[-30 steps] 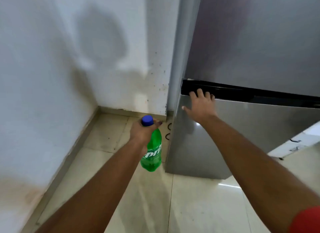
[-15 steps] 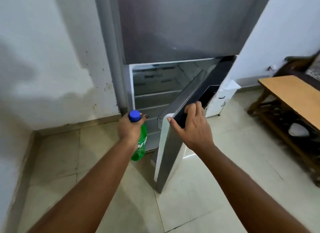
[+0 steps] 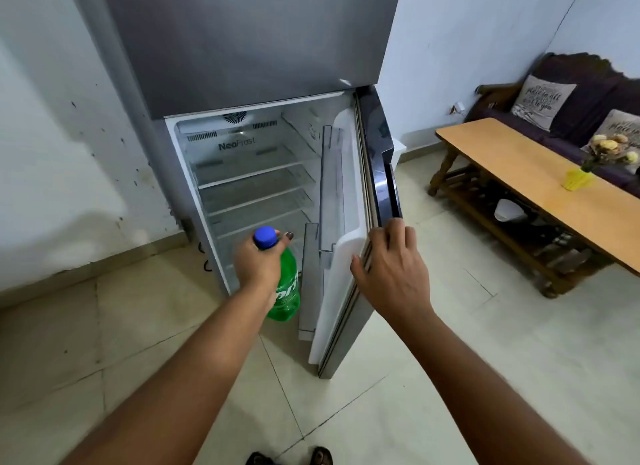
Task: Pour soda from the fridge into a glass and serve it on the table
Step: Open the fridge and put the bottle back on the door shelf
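A green soda bottle [image 3: 286, 291] with a blue cap hangs by its neck from my left hand [image 3: 258, 262], just in front of the fridge's lower compartment. The silver fridge [image 3: 242, 42] has its lower door [image 3: 343, 229] swung wide open to the right; the glass shelves inside look bare. My right hand [image 3: 391, 269] grips the outer edge of that door near its dark handle. A long wooden table [image 3: 540, 184] stands at the right. No glass is in view.
A yellow vase of flowers [image 3: 580, 177] stands on the table. A dark sofa [image 3: 561, 94] with two printed cushions runs behind it. White walls enclose the fridge at left. My feet [image 3: 289, 457] show at the bottom on pale floor tiles.
The lower fridge door went from shut to wide open, pulled by my right hand. My view swung right, so the table and sofa came into sight. The bottle stayed in my left hand.
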